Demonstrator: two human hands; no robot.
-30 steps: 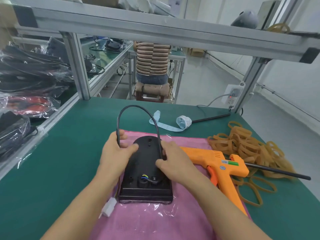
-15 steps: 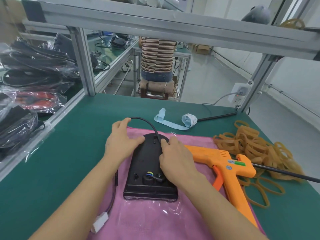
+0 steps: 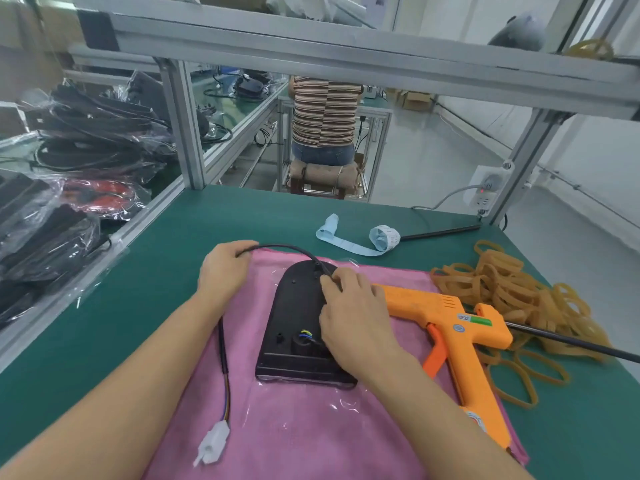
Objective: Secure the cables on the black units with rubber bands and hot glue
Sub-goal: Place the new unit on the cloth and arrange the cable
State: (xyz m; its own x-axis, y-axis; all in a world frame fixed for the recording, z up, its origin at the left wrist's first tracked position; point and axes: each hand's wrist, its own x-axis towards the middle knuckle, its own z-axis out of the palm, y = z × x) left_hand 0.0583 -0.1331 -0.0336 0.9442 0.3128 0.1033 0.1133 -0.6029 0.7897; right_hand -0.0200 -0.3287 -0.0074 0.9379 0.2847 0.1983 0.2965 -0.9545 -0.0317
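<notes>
From the head view, we are seeing the black unit [image 3: 298,327] lying flat on a pink cloth [image 3: 311,427] spread over the green surface [image 3: 104,323], between the two hands and partly under the right one. The left hand [image 3: 225,271] is curling its fingers around the black cable [image 3: 277,249], gripping it just left of the unit's rounded far end. From there the cable is arching over to the right hand [image 3: 353,317], which is resting on the unit's right edge and pinching the cable against its top. Behind the left wrist, the cable's other length is trailing toward us along the cloth and ending in a white connector [image 3: 213,443]. Just right of the right hand, an orange glue gun [image 3: 460,327] is lying on its side on the cloth, touching that hand's far edge. Beyond the gun, further right, a heap of tan rubber bands [image 3: 512,292] is sitting on the surface. Ahead of both hands, a curled strip of blue label tape [image 3: 360,240] is lying.
</notes>
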